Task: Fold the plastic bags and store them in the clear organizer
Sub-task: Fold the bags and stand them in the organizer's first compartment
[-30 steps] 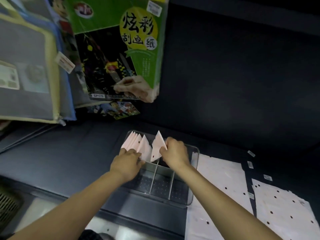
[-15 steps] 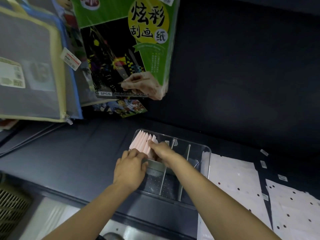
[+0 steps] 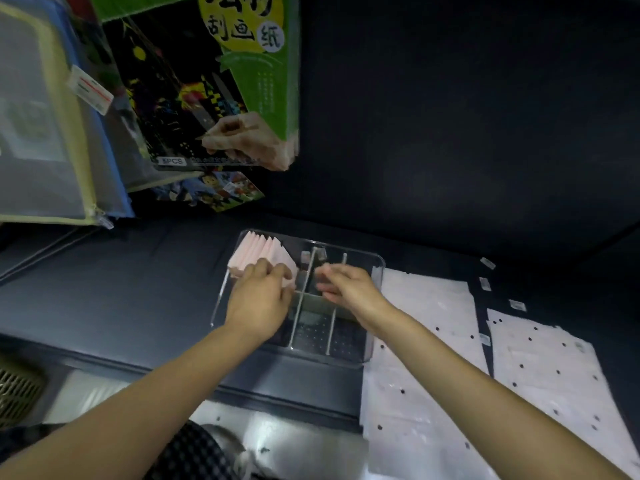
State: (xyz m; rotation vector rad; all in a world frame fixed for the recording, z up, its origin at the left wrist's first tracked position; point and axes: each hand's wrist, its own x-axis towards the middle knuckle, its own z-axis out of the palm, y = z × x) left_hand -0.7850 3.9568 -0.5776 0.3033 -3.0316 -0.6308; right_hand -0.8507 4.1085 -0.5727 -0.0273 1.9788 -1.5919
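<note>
Left hand (image 3: 258, 299) presses pink folded plastic bags (image 3: 256, 252) in clear divided organizer (image 3: 375, 271); right hand (image 3: 349, 289) released, empty. Green pack (image 3: 256, 81) reads "5PCS".

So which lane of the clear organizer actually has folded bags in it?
Only the leftmost lane of the organizer: the pink folded bags stand packed at its far end under the left hand. The other lanes show bare bottom.

Clear organizer (image 3: 375, 271): left compartment blocked by folded pink bags (image 3: 258, 252) and left hand (image 3: 261, 299); middle, right compartments open; right hand (image 3: 349, 289) above dividers.
</note>
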